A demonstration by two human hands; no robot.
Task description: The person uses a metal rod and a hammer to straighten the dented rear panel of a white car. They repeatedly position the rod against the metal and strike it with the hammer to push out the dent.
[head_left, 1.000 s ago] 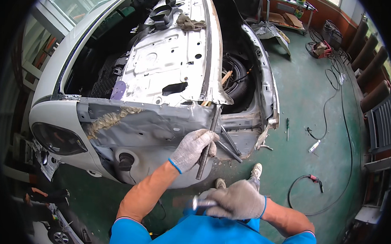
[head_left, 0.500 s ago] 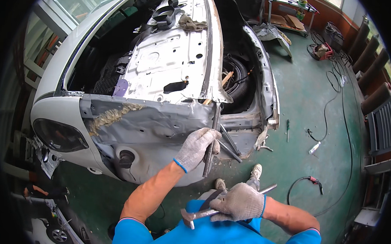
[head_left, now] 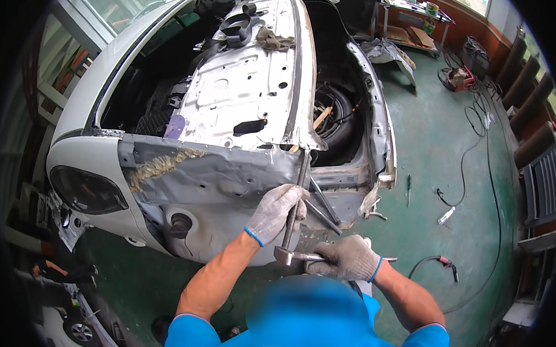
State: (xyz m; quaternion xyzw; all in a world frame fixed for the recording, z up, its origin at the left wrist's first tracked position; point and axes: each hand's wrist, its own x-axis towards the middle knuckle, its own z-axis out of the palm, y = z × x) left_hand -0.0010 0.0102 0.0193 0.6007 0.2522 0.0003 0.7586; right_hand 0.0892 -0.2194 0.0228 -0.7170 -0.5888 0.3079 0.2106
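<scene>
My left hand, in a white knit glove with a blue cuff, is wrapped round a long dark metal bar. The bar's far end reaches the corner of the car's bare grey side panel. In my gloved right hand is a metal hammer, gripped by its handle. The hammer's head is at the bar's near end; whether they touch I cannot tell. Beyond my left hand, grey metal struts stick out of the car's rear corner. My fingertips are partly hidden.
The opened white car body fills the left and middle, with a spare-wheel well at its rear. On the green floor at right lie a screwdriver, a white bottle, a welding torch and cables. Torn sheet metal juts out nearby.
My right hand has raised the hammer forward, bringing its head from near my body to the bar's near end. The left hand still holds the bar, which has shifted slightly left.
</scene>
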